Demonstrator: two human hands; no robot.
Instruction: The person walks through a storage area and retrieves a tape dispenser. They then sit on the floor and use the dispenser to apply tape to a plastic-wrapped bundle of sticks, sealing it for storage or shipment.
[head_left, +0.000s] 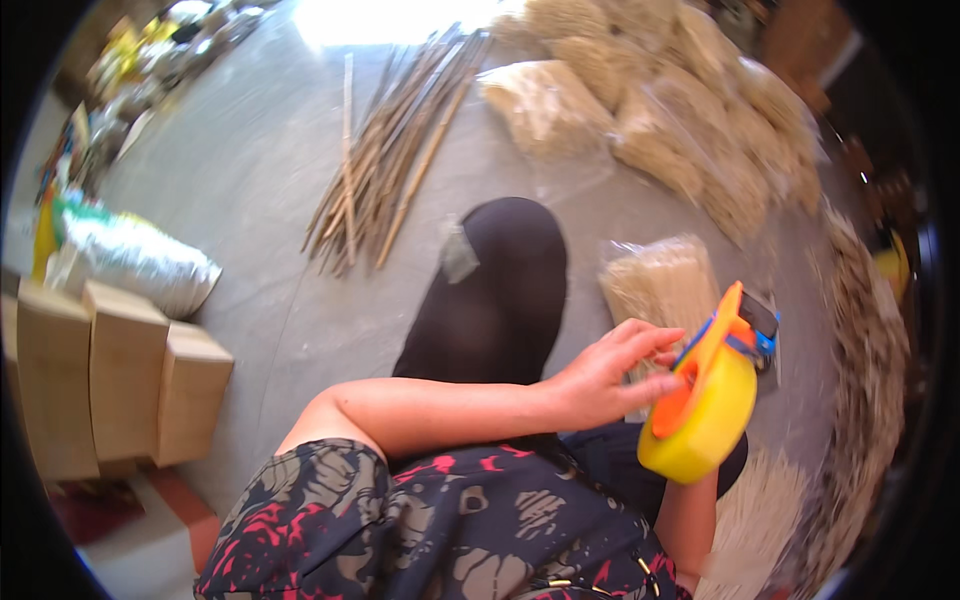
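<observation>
My left hand reaches across my body to the right, its thumb and fingers at the near side of an orange and blue tape dispenser. A thick roll of yellow packing tape is mounted on the dispenser, which is off the floor. My right forearm rises behind the roll, and the right hand is hidden there. Just beyond my left hand lies a clear plastic bag of thin pale sticks, partly covered by the dispenser. A small piece of tape or film clings to my raised knee.
Filled plastic bags of sticks are heaped at the far right. Long thin poles lie on the grey floor. Cardboard boxes and a silvery sack stand left. Loose sticks spread at lower right.
</observation>
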